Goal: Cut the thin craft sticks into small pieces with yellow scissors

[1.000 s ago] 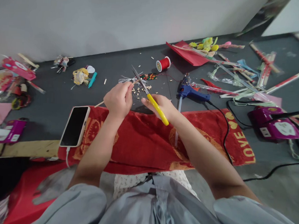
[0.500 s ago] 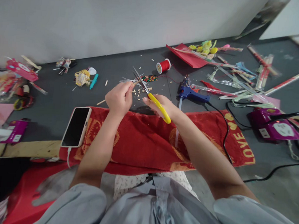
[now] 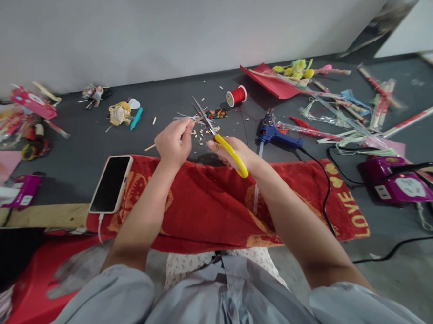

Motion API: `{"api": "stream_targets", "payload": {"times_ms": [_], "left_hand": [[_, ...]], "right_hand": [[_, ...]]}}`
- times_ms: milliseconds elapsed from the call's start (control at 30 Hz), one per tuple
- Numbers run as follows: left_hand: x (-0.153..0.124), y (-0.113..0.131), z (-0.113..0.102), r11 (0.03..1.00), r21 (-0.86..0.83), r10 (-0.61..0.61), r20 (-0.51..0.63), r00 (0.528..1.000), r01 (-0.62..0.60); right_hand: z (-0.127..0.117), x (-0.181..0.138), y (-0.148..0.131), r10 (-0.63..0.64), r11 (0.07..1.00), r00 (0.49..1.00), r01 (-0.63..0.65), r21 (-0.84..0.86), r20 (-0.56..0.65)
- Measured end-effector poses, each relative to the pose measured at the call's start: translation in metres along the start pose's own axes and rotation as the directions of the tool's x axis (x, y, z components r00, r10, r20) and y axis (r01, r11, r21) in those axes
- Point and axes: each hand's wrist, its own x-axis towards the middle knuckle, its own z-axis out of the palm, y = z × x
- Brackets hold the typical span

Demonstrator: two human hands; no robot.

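When looking down from above, can see first a long, flat, dark grey table (image 3: 169, 98). Along its near edge, notice a red cloth towel (image 3: 207, 200) with orange patterns, spread below the forearms (image 3: 153, 197), presumably for softness and for protecting the surface. On the towel's left end, a cream-edged rectangular phone (image 3: 110, 184), joined to a white cable (image 3: 100, 228), perhaps laid aside for charging. To the right, a blue plastic glue gun (image 3: 280, 136), likely placed for easy reach. Beyond the towel, the left hand (image 3: 174, 142), with fingers clenched around a thin, pale wooden stick (image 3: 150, 147), probably to steady its end. Facing it, the right hand (image 3: 243, 152), grasping by the handles a pair of yellow-handled metal scissors (image 3: 220, 138), angled so as to bring the blades (image 3: 209, 124) just beside the stick's tip. Cannot tell the exact place of the fingers inside the loops, nor any contact of blades with stick. Farther back, a white spool of red thread (image 3: 237, 96), lying on its side. Near the blades, many tiny pale pieces (image 3: 203, 131), scattered on the hard tabletop, probably easier to gather there than on cloth.
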Motion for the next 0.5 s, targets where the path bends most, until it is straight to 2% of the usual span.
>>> {"api": "stream_targets", "payload": {"times_ms": [367,433,500], "left_hand": [[-0.0007,-0.0015,0.0040,0.998,-0.061,-0.017,-0.005,1.000,0.016],[-0.0013,-0.0018,0.0060,0.997,-0.077,-0.016,-0.014,1.000,0.015],[-0.0020,-0.0020,0.0086,0.993,-0.121,-0.012,-0.025,1.000,0.009]], "right_hand": [[-0.0010,0.0010,0.0010,-0.014,0.999,1.000,0.014,0.047,0.011],[0.0002,0.0004,0.0005,-0.002,0.994,1.000,-0.001,0.112,0.027],[0.0032,-0.0004,-0.0001,0.034,0.965,0.994,-0.059,0.256,0.100]]}}
